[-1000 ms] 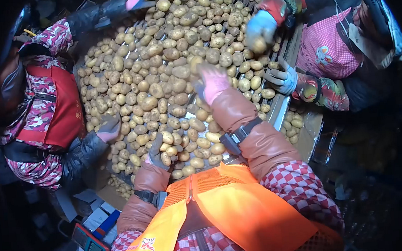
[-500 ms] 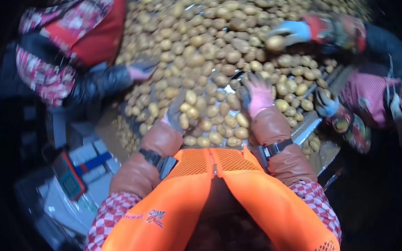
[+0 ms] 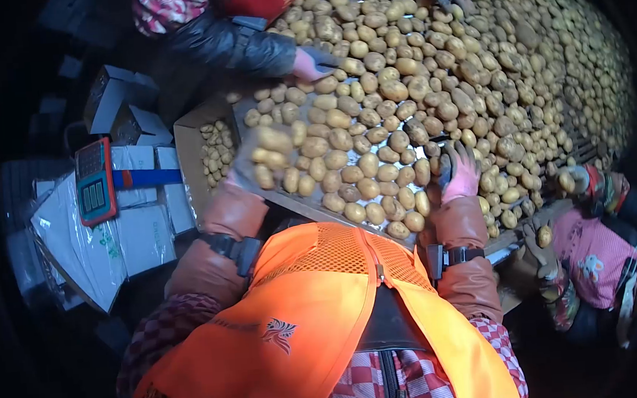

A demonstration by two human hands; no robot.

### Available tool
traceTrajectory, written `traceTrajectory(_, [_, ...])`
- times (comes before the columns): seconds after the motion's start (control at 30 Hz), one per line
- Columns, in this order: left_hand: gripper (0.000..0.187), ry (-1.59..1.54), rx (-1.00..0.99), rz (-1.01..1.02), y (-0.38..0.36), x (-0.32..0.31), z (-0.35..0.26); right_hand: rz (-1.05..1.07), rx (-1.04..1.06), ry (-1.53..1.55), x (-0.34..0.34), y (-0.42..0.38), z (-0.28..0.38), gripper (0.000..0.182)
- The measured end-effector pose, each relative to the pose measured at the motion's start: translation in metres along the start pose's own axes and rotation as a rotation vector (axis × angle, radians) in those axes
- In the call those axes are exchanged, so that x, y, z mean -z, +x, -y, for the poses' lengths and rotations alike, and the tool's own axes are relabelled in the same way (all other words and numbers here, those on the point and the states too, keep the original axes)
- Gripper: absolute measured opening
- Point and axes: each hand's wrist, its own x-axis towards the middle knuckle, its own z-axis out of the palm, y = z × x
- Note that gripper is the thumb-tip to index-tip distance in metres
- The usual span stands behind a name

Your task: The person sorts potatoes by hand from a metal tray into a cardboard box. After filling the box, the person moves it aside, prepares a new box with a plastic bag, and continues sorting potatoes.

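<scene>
My left hand (image 3: 245, 164), in a pink and grey glove, is at the left edge of the sorting table (image 3: 300, 204). Its fingers are smeared by motion and partly hidden by several blurred potatoes (image 3: 274, 140) beside it. My right hand (image 3: 461, 173), gloved alike, lies over the potatoes with its fingers stretched out, touching the pile near a dark potato (image 3: 416, 131). Loose potatoes (image 3: 369, 188) spread between my two hands.
A carton (image 3: 189, 156) with small potatoes stands left of the table. Further left are a scale (image 3: 95, 183) and plastic-wrapped boxes (image 3: 144, 239). A co-worker's gloved hand (image 3: 312, 64) reaches in at top left; another co-worker's hand (image 3: 572, 179) holds a potato at right.
My view has turned, showing more of the carton and boxes. My left hand has moved left to the table edge with potatoes shifting beside it; my right hand stays on the pile.
</scene>
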Motion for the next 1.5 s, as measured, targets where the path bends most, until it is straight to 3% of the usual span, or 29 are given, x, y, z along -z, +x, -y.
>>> traceTrajectory(0.1, [0.043, -0.429, 0.016, -0.568, -0.030, 0.056, -0.009, 0.017, -0.018, -0.004, -0.003, 0.000, -0.001, 0.040])
traceTrajectory(0.13, [0.054, -0.169, 0.022, -0.828, -0.034, 0.070, -0.010, 0.012, -0.008, -0.026, -0.008, 0.001, -0.003, 0.040])
traceTrajectory(0.17, [0.059, 0.586, 0.093, -0.926, -0.045, 0.116, 0.018, -0.004, -0.009, -0.031, -0.012, 0.001, -0.006, 0.039])
traceTrajectory(0.23, [0.062, 1.033, 0.395, -0.814, -0.075, 0.211, 0.106, -0.004, 0.001, -0.007, -0.015, 0.003, -0.010, 0.039])
traceTrajectory(0.3, [0.061, 0.840, 0.346, -0.801, -0.096, 0.165, 0.111, -0.013, 0.012, -0.029, -0.019, 0.003, -0.013, 0.038])
traceTrajectory(0.37, [0.050, 0.817, 0.434, -0.795, -0.115, 0.135, 0.121, 0.020, 0.027, -0.019, -0.016, 0.006, -0.014, 0.037])
traceTrajectory(0.43, [0.038, 0.639, 0.358, -0.761, -0.139, 0.128, 0.153, -0.002, 0.058, 0.042, -0.013, 0.010, -0.012, 0.035])
traceTrajectory(0.5, [0.031, 0.461, 0.273, -0.738, -0.155, 0.127, 0.180, 0.117, -0.366, 0.611, -0.049, 0.022, -0.046, 0.032])
traceTrajectory(0.53, [0.026, 0.486, 0.335, -0.696, -0.164, 0.120, 0.150, -0.089, -0.336, 0.677, -0.078, 0.021, -0.066, 0.031])
traceTrajectory(0.6, [0.026, 0.399, 0.422, -0.679, -0.184, 0.134, 0.127, -0.335, -0.182, 0.563, -0.079, 0.021, -0.036, 0.034])
traceTrajectory(0.67, [0.025, 0.315, 0.473, -0.703, -0.201, 0.148, 0.125, -0.315, -0.026, 0.436, -0.041, 0.013, 0.053, 0.039])
traceTrajectory(0.77, [0.022, 0.197, 0.494, -0.812, -0.224, 0.169, 0.137, -0.184, 0.141, 0.399, -0.045, 0.003, 0.139, 0.042])
traceTrajectory(0.83, [0.021, 0.309, 0.390, -0.757, -0.240, 0.198, 0.182, -0.113, 0.253, 0.148, -0.039, -0.013, 0.196, 0.043])
traceTrajectory(0.9, [0.021, 0.551, 0.447, -0.859, -0.241, 0.205, 0.186, -0.001, 0.237, 0.129, -0.059, -0.023, 0.213, 0.043])
traceTrajectory(0.97, [0.021, 0.062, 0.468, -0.906, -0.235, 0.210, 0.180, 0.127, 0.262, 0.074, -0.058, -0.034, 0.222, 0.047])
traceTrajectory(1.03, [0.022, 0.041, 0.440, -0.872, -0.228, 0.217, 0.177, 0.238, 0.282, -0.063, -0.056, -0.042, 0.218, 0.059])
traceTrajectory(1.07, [0.022, 0.266, 0.413, -0.834, -0.224, 0.220, 0.179, 0.275, 0.253, -0.087, -0.041, -0.047, 0.229, 0.061])
traceTrajectory(1.13, [0.025, 0.415, 0.362, -0.744, -0.216, 0.216, 0.161, 0.325, 0.204, -0.121, -0.029, -0.058, 0.237, 0.063])
traceTrajectory(1.23, [0.030, 0.607, 0.568, -0.624, -0.197, 0.221, 0.154, 0.334, 0.178, -0.151, -0.038, -0.073, 0.228, 0.063])
traceTrajectory(1.27, [0.035, 0.691, 0.573, -0.501, -0.195, 0.191, 0.067, 0.316, 0.195, -0.159, -0.036, -0.078, 0.232, 0.064])
traceTrajectory(1.37, [0.042, 1.083, 0.352, -0.455, -0.167, 0.206, 0.110, 0.292, 0.203, -0.161, -0.032, -0.083, 0.240, 0.064])
traceTrajectory(1.5, [0.062, 1.200, 0.449, -0.282, -0.135, 0.212, 0.109, 0.277, 0.212, -0.157, -0.035, -0.082, 0.240, 0.064])
